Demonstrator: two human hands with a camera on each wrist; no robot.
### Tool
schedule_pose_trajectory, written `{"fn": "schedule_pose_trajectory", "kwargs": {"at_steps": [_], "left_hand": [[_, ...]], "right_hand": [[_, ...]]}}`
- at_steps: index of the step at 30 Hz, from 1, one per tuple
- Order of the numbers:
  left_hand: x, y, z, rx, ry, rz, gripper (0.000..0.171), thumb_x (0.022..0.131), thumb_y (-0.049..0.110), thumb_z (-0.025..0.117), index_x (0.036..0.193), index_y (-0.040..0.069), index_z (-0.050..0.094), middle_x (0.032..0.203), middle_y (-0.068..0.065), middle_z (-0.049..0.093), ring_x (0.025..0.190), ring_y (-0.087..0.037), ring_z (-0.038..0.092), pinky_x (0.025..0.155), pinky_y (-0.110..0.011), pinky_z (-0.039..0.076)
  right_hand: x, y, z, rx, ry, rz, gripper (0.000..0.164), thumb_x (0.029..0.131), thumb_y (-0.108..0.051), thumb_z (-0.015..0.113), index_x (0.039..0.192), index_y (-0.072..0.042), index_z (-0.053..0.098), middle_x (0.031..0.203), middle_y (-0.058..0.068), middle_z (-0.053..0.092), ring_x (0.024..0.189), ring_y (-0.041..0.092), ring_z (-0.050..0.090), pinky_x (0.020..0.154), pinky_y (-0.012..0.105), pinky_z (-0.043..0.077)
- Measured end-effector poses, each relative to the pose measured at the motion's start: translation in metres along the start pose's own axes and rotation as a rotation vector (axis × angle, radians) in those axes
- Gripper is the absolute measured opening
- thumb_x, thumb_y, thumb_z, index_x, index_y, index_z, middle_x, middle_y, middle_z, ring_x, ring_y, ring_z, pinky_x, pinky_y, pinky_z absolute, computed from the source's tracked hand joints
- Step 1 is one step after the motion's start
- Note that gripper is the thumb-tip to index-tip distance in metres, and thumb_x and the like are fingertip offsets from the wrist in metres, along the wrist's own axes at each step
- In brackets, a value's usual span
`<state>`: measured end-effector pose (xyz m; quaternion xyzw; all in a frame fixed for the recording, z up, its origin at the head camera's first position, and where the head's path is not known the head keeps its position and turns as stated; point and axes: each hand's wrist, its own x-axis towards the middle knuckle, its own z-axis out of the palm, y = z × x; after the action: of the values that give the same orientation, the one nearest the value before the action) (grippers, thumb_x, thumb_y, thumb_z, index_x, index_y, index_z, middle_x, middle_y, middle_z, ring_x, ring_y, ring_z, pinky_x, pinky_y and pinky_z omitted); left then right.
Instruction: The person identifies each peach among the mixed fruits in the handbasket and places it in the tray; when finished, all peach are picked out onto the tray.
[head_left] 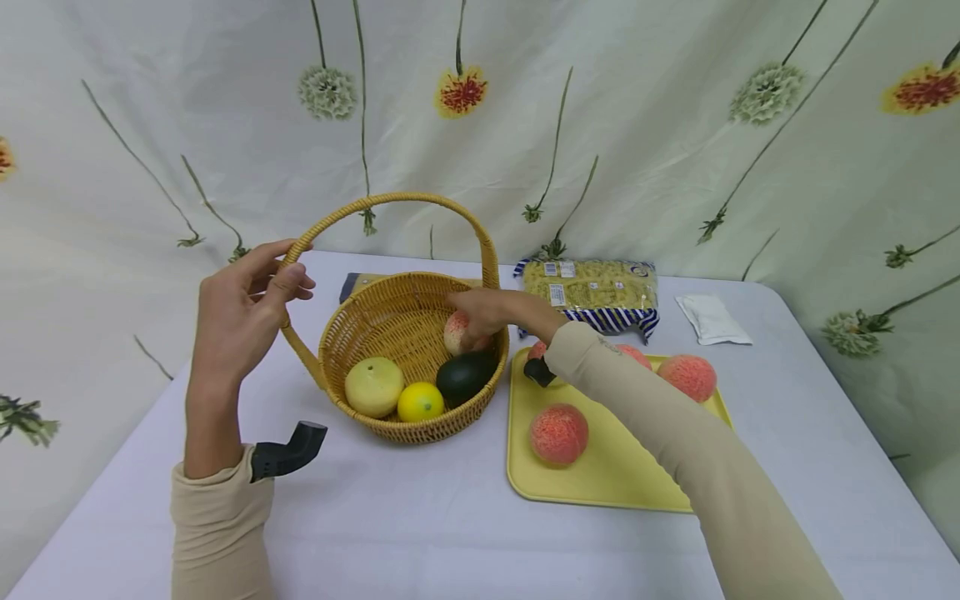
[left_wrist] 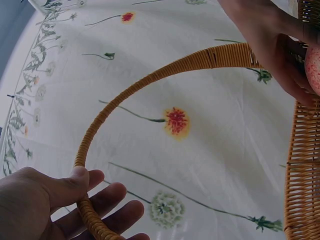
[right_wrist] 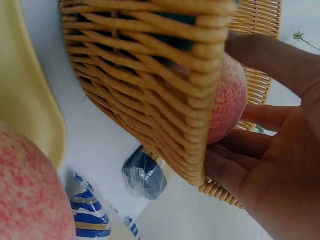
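My left hand point(head_left: 240, 308) holds the side of the wicker basket's handle point(head_left: 405, 197) between thumb and fingers, which also shows in the left wrist view. Inside the basket point(head_left: 420, 431), at its right side, my right hand point(head_left: 491, 313) grips a pink peach point(head_left: 454, 332). The right wrist view shows fingers and thumb around this peach point(right_wrist: 231, 95), just past the woven rim. Also in the basket lie a round pale yellow-green fruit point(head_left: 374, 387), a lemon point(head_left: 421, 402) and a dark green avocado point(head_left: 467, 377). The peach's underside is hidden.
A yellow tray point(head_left: 532, 486) right of the basket bears several peaches point(head_left: 559, 434), partly covered by my right sleeve. Behind it lie a bag of pasta point(head_left: 592, 287) and a white packet point(head_left: 712, 318). A flowered cloth point(head_left: 660, 167) hangs at the back.
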<state>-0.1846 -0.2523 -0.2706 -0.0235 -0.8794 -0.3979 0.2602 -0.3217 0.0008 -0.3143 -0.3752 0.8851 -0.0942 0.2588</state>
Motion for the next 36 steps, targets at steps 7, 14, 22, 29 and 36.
{"fn": "schedule_pose_trajectory", "kwargs": {"at_steps": [7,14,22,29,36], "left_hand": [[0.001,0.001,0.001,0.01,-0.001,0.002,0.033,0.096,0.022,0.058,0.128,0.014,0.061,0.091,-0.011,0.068,0.075,0.007,0.06,0.068,-0.009,0.045],[0.001,0.0,0.002,0.013,-0.007,-0.01,0.034,0.096,0.024,0.057,0.129,0.015,0.061,0.093,-0.015,0.068,0.075,0.008,0.06,0.068,-0.009,0.045],[0.001,0.0,0.003,0.006,-0.007,-0.009,0.034,0.096,0.023,0.058,0.129,0.015,0.061,0.093,-0.015,0.069,0.075,0.007,0.06,0.067,-0.01,0.046],[0.0,0.0,0.002,0.01,-0.008,-0.009,0.034,0.096,0.024,0.057,0.129,0.014,0.061,0.093,-0.015,0.069,0.075,0.007,0.06,0.067,-0.01,0.046],[0.0,0.001,0.001,0.016,-0.008,-0.013,0.035,0.097,0.025,0.057,0.13,0.014,0.06,0.094,-0.015,0.068,0.075,0.007,0.06,0.067,-0.009,0.045]], "right_hand": [[0.005,-0.003,0.001,-0.111,-0.006,0.005,0.054,0.085,-0.02,0.073,0.13,-0.003,0.049,0.115,0.01,0.058,0.095,0.018,0.053,0.082,0.029,0.047],[0.01,0.003,0.005,-0.15,0.019,-0.051,0.059,0.084,-0.026,0.074,0.132,-0.002,0.049,0.125,0.013,0.053,0.105,0.021,0.053,0.088,0.032,0.047],[0.01,0.008,0.008,-0.112,0.029,-0.072,0.069,0.083,-0.031,0.073,0.14,-0.004,0.043,0.132,0.015,0.045,0.11,0.022,0.049,0.092,0.032,0.044],[0.007,0.008,0.007,-0.01,0.043,-0.113,0.067,0.083,-0.026,0.069,0.14,-0.001,0.042,0.125,0.013,0.055,0.105,0.02,0.054,0.087,0.03,0.047],[0.003,0.011,0.008,0.025,0.117,-0.191,0.068,0.082,-0.024,0.067,0.141,-0.003,0.041,0.126,0.013,0.052,0.103,0.02,0.053,0.084,0.031,0.048]]}}
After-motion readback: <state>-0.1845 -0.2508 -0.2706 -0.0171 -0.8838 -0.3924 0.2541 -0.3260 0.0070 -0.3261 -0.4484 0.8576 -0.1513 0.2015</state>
